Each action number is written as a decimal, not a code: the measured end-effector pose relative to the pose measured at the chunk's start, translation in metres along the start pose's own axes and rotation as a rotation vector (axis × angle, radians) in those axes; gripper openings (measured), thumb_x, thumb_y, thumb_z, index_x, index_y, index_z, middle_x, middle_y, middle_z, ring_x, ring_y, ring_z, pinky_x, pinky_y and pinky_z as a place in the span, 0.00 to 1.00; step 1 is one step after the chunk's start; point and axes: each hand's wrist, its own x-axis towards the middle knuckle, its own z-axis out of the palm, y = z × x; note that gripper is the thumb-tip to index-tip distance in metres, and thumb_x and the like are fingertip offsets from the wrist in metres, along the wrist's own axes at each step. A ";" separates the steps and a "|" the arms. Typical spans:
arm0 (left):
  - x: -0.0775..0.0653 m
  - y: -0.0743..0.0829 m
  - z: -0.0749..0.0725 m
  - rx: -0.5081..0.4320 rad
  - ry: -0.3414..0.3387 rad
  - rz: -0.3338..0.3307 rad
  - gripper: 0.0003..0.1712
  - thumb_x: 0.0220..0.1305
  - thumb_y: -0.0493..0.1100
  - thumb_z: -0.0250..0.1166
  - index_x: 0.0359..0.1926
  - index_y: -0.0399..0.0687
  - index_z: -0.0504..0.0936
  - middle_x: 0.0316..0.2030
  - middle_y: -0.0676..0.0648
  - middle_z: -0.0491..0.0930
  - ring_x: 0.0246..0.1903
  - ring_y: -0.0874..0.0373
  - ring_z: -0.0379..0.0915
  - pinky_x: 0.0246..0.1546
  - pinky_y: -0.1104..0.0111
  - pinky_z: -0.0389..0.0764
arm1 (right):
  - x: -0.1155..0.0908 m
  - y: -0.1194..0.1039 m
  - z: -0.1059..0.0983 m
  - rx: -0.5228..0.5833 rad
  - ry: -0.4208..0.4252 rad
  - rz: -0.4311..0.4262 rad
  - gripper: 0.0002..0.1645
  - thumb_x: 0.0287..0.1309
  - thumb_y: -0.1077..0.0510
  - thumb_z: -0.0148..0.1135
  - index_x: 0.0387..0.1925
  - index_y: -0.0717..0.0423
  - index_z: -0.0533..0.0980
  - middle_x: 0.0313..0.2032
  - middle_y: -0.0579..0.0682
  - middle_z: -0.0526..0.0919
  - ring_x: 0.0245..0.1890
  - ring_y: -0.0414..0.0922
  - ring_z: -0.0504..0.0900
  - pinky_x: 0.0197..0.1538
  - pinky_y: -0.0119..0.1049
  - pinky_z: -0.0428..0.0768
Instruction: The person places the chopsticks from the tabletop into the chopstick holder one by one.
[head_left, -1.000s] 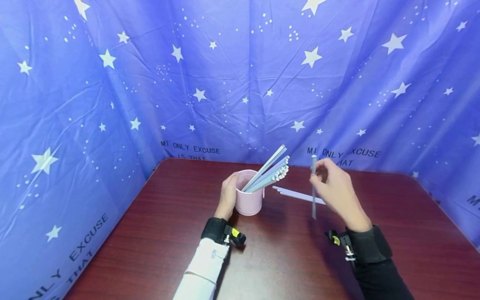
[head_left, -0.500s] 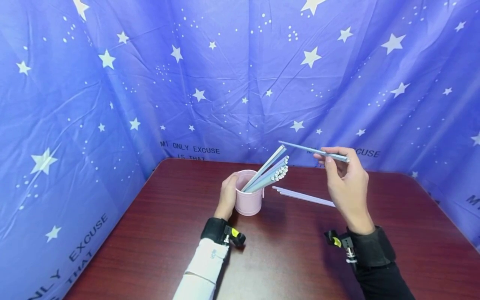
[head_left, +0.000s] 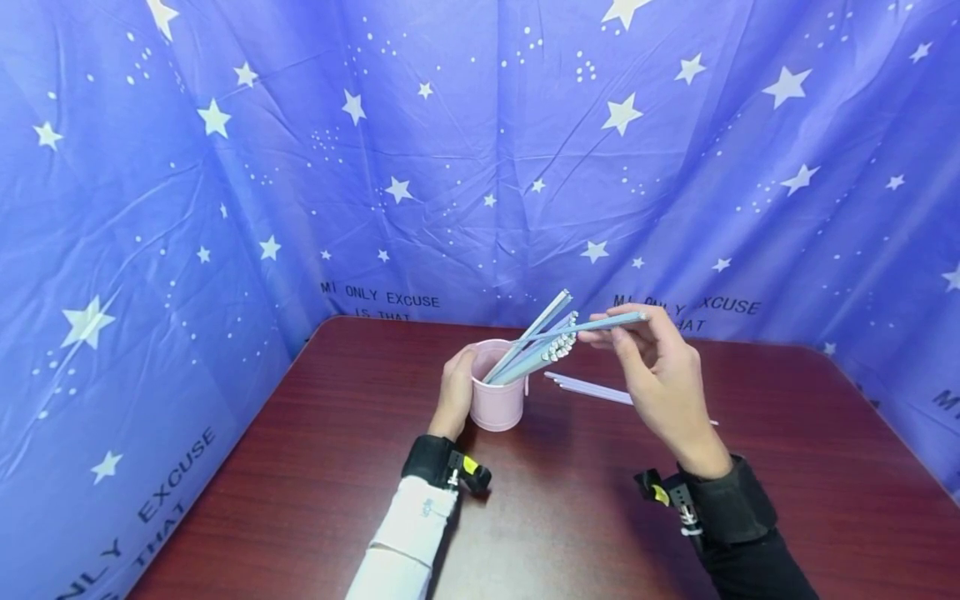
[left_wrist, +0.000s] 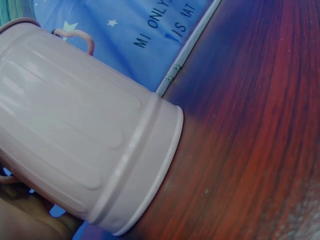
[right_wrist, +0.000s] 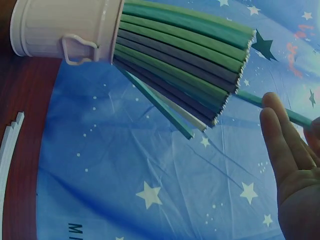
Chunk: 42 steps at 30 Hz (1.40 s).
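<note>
A small pink bucket (head_left: 498, 410) stands on the table, gripped at its left side by my left hand (head_left: 452, 392). Ribbed walls and a loop handle (left_wrist: 80, 37) show in the left wrist view. Several slim straw-like sticks (right_wrist: 180, 60) in green, blue, purple and white lean out of the bucket to the right. My right hand (head_left: 666, 379) pinches one blue stick (head_left: 618, 320) near its right end, thumb and fingers around it. The stick's far end overlaps the leaning bunch, close above the bucket's mouth, in the head view.
A few pale purple sticks (head_left: 592, 389) lie on the dark red wooden table (head_left: 570, 517), right of the bucket and partly behind my right hand. A blue curtain (head_left: 465, 150) with white stars hangs close behind the table and along its left side.
My right hand has tipped the blue stick from upright to nearly level, then moved left with it toward the bucket. The left hand and bucket have stayed put.
</note>
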 end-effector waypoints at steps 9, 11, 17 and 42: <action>0.002 -0.003 0.001 0.002 0.003 0.023 0.24 0.79 0.44 0.51 0.60 0.37 0.87 0.58 0.38 0.88 0.63 0.46 0.81 0.72 0.54 0.78 | -0.003 0.001 0.005 -0.048 0.004 0.086 0.13 0.76 0.71 0.58 0.58 0.67 0.78 0.46 0.61 0.92 0.45 0.35 0.92 0.41 0.20 0.84; 0.001 0.001 0.002 -0.007 0.001 0.005 0.24 0.79 0.42 0.50 0.61 0.35 0.86 0.60 0.36 0.87 0.65 0.43 0.80 0.74 0.51 0.76 | -0.003 0.002 0.005 -0.030 0.013 0.085 0.13 0.76 0.70 0.58 0.57 0.68 0.77 0.45 0.60 0.92 0.45 0.35 0.92 0.44 0.21 0.86; 0.001 0.001 0.002 -0.010 -0.012 -0.002 0.24 0.79 0.43 0.51 0.60 0.37 0.87 0.59 0.38 0.87 0.65 0.45 0.80 0.74 0.52 0.75 | -0.001 0.006 0.007 0.214 0.064 0.058 0.13 0.77 0.72 0.54 0.57 0.78 0.73 0.47 0.60 0.90 0.46 0.42 0.93 0.54 0.35 0.90; 0.003 -0.007 -0.003 -0.001 -0.019 0.072 0.25 0.77 0.49 0.53 0.59 0.38 0.88 0.57 0.40 0.88 0.62 0.47 0.82 0.72 0.54 0.77 | -0.012 0.059 -0.012 -0.512 -0.269 0.389 0.17 0.75 0.60 0.61 0.61 0.58 0.80 0.58 0.62 0.88 0.56 0.61 0.86 0.60 0.59 0.82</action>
